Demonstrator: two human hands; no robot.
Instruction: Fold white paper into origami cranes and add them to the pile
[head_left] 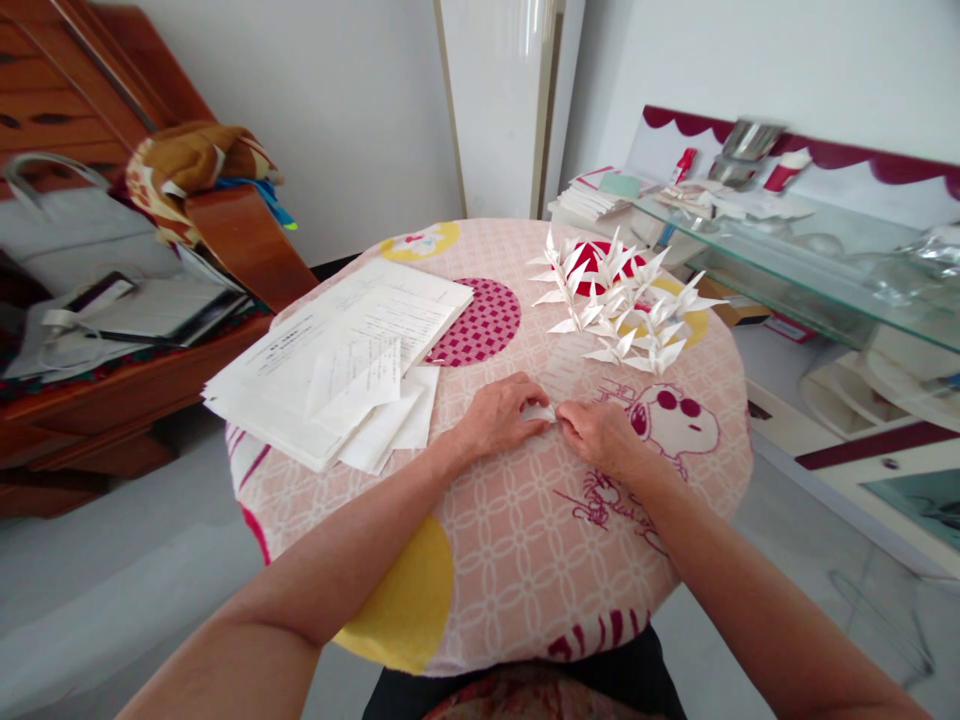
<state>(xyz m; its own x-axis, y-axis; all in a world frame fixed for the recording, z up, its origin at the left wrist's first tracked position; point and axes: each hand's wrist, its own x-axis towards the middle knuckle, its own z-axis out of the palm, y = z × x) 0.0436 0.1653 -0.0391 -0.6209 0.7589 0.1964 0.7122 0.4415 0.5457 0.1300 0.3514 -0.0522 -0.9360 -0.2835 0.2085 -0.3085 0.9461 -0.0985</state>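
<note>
We hold a small white paper (pixel 538 412) over the counter (pixel 517 560).
Its long axis seems to run sideways: our left hand (pixel 501 412) pinches one end, our right hand (pixel 598 432) the other, both equally near.

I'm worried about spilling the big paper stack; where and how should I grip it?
Probably from the left: pinch the paper stack, above and below, at its left corner, which seems to jut past the table. Keep it level; a smaller sheet lies on top.
</note>
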